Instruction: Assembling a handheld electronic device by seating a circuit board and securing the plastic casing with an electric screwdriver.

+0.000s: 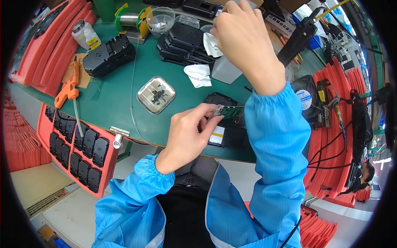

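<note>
My left hand pinches the edge of a green circuit board between thumb and fingers. The board is held above an opened black plastic housing at the table's near edge. Beside the housing lies a black part with a white-and-yellow label. My right hand is raised toward the back of the table with its fingers curled; whatever they may hold is hidden. Beneath that wrist stands a translucent white box, with white wipes next to it.
A metal tray of small black parts sits mid-table. Around it are stacked black housings, an orange glue gun, a solder spool and bottles. Red trays hang below the left edge. A fan stands right.
</note>
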Demonstrator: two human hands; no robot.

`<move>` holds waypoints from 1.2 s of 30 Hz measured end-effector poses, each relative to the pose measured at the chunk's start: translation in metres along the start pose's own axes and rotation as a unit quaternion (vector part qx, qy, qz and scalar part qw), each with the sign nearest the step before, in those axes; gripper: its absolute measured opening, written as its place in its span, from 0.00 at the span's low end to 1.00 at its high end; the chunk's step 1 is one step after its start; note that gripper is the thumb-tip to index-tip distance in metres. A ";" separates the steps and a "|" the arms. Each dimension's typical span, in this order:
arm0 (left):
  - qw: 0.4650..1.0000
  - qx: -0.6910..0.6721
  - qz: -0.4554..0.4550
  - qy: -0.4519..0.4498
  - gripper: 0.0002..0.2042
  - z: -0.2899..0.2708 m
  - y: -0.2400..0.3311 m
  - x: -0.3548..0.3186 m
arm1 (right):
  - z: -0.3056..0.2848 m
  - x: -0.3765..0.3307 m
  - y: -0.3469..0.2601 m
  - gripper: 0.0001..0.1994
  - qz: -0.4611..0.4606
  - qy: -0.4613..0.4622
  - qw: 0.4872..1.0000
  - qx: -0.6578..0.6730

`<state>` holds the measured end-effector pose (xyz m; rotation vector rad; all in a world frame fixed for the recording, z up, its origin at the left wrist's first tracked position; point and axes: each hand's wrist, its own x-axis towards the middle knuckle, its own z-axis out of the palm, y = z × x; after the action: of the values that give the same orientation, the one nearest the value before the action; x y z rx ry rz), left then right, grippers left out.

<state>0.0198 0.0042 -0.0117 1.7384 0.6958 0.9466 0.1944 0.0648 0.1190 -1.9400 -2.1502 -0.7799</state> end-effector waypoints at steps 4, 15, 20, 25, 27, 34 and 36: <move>1.000 0.000 0.014 0.004 0.10 0.001 -0.002 -0.001 | 0.007 0.005 -0.001 0.06 -0.021 -0.013 1.000 -0.004; 0.999 0.031 -0.004 -0.011 0.09 -0.003 -0.003 -0.002 | -0.060 -0.044 0.019 0.08 0.137 -0.068 0.830 0.536; 1.000 0.023 -0.020 -0.009 0.08 -0.003 0.007 0.001 | -0.045 -0.081 0.044 0.11 0.215 -0.166 0.818 0.507; 1.000 0.014 -0.013 -0.003 0.10 0.001 0.002 0.000 | -0.040 -0.109 0.052 0.11 0.230 -0.144 0.656 0.705; 1.000 0.016 -0.014 -0.007 0.10 0.000 0.002 0.000 | -0.030 -0.121 0.047 0.13 0.215 -0.060 0.604 0.765; 1.000 0.008 -0.026 -0.010 0.08 0.000 0.006 0.000 | -0.012 -0.127 0.029 0.09 0.171 0.188 0.318 0.913; 0.999 0.007 -0.028 -0.015 0.09 0.000 0.005 0.000 | -0.009 -0.126 0.042 0.08 0.122 0.125 0.317 0.932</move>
<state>0.0201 0.0022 -0.0068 1.7338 0.7288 0.8777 0.2519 -0.0495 0.0839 -0.4211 -0.8338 1.1220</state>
